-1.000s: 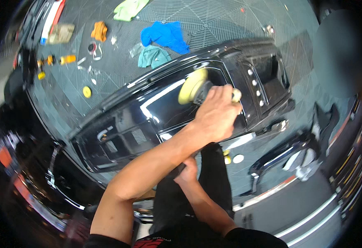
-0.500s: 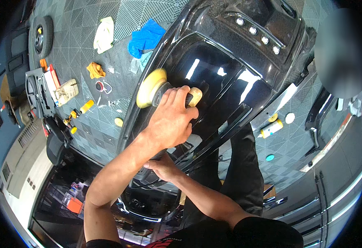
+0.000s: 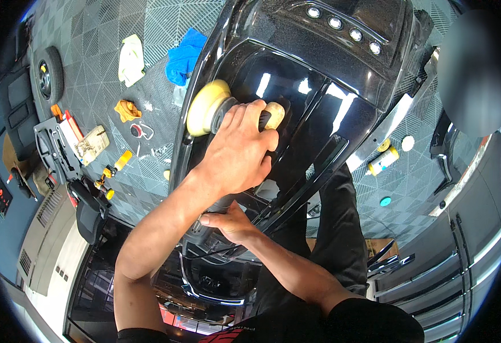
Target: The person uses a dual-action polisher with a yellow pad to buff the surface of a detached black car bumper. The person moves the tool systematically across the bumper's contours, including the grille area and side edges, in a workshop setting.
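A polisher (image 3: pixel 224 115) with a round yellow foam pad (image 3: pixel 206 110) is tilted on the left side of a glossy black car bumper (image 3: pixel 287 74). My left hand (image 3: pixel 236 151) is wrapped over the polisher's head, close behind the pad, where a tan rounded part (image 3: pixel 274 115) sticks out past the fingers. Lower down, my right hand (image 3: pixel 231 223) grips the polisher's rear end beneath my left forearm. The pad's edge rests along the bumper; its working face is partly hidden.
Blue (image 3: pixel 185 57) and pale green (image 3: pixel 131 60) cloths, an orange cloth (image 3: pixel 127 111) and yellow tools (image 3: pixel 113 168) lie on the tiled floor at left. Beyond them is a wheel (image 3: pixel 48 77). To the right are a yellow-and-white bottle (image 3: pixel 383 162) and a teal disc (image 3: pixel 385 201).
My view has shifted, so the floor items on the left sit lower in it. The polisher is slightly higher in the picture, still held by both hands on the bumper.
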The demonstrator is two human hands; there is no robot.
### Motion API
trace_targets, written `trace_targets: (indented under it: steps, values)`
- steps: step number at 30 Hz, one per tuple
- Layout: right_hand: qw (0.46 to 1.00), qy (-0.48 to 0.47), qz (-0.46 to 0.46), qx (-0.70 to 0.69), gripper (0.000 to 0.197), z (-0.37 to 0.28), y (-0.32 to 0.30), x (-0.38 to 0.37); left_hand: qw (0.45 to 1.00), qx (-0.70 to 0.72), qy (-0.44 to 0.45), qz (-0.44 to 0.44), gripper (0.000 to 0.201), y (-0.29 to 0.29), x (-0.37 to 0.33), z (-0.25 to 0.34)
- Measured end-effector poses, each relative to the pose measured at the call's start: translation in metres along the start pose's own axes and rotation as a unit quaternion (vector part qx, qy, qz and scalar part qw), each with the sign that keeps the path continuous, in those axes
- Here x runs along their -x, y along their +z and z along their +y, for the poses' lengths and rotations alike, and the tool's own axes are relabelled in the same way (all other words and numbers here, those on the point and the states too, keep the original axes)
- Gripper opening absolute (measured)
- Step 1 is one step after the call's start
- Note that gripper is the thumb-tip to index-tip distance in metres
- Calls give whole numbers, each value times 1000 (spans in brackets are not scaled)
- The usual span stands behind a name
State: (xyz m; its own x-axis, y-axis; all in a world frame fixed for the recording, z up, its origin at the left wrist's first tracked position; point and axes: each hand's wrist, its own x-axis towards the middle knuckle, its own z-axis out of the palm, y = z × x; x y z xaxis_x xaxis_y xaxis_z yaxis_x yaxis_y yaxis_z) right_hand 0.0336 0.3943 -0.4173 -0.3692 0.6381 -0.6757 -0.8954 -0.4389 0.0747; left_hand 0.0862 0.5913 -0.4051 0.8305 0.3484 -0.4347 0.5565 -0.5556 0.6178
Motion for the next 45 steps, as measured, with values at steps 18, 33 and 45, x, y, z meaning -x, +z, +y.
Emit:
trace_targets:
  steps: [18,33,45]
  values:
    - [994,-100,11,-51,37,-53,13,-13,998,8,48,40,25,-14,-53,0]
    - [994,-93,3,-58,41,-66,7,-20,995,24,76,55,31,-12,-68,-6]
    - [999,-36,20,-26,36,-46,13,2,1000,18,18,12,31,-8,-38,-2]
